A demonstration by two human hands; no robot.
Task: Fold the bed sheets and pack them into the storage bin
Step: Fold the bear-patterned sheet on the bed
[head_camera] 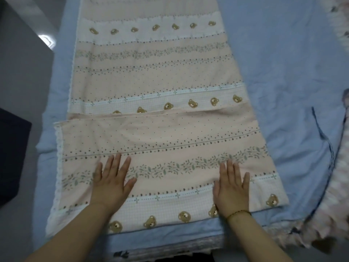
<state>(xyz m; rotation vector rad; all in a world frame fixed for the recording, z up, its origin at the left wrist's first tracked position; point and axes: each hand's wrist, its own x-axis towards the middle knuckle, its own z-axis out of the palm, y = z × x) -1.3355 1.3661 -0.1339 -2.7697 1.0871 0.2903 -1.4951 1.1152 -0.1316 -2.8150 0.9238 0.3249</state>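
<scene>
Blue bed [283,72]: left hand [111,183], right hand [232,190] flat on sheet [160,129]

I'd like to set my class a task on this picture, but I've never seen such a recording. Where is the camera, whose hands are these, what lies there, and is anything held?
No machine here: one person wears a wide-angle camera on the head, so you look down at their own hands. The left hand and right hand lie flat, fingers straight, pressing a pink sheet printed with bears and leaves. Its near end is folded over the rest. The sheet lies on a blue cover. Nothing is gripped.
</scene>
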